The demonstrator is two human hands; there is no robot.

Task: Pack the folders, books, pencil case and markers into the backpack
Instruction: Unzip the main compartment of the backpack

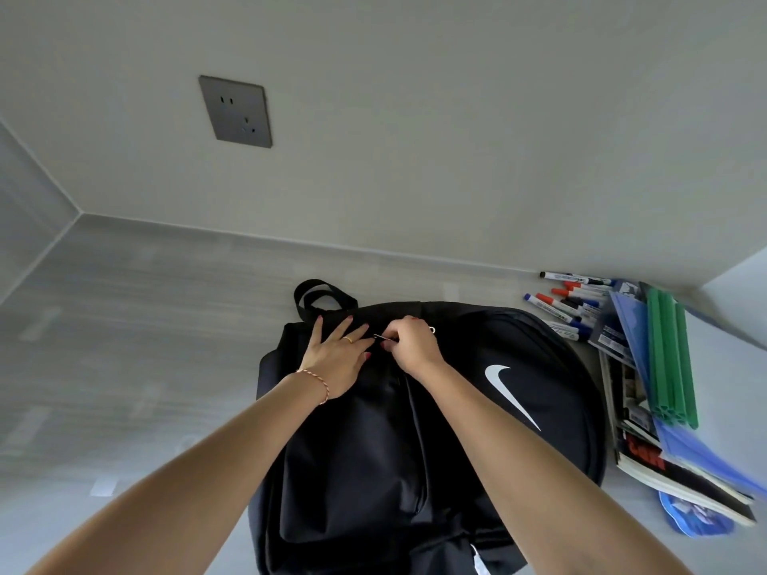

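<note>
We are looking down at the black fabric backpack with a white swoosh logo (415, 429), lying flat on the pale grey wood-grain floor (124, 325), and we take it as our landmark. Our left hand (336, 359) lies on the backpack's top left part with fingers straight and spread, pressing the fabric flat; it grasps nothing. A thin red-and-white cord bracelet (317, 381) circles that wrist, and a gold ring (348, 339) sits on 1 finger. Our right hand (411, 346) is right beside it, touching at the fingertips, with fingers curled, pinching the small dark zipper pull (379, 337) at the backpack's upper edge. The black webbing carry loop (319, 294) sticks out beyond the backpack's top.

To the right of the backpack, the rest waits on the floor, not yet packed. The whiteboard markers with blue, red and black caps (568, 302) lie scattered near its upper right corner. Just beside its right edge lie the stacked books with printed covers (647, 462), with translucent blue plastic folders with green spine bars (668, 359) on top. A blue patterned piece (693, 518) peeks out below the stack; we cannot tell what it is.

Beyond the backpack's top, a dark grey wall socket plate (235, 112) sits on the pale wall.
</note>
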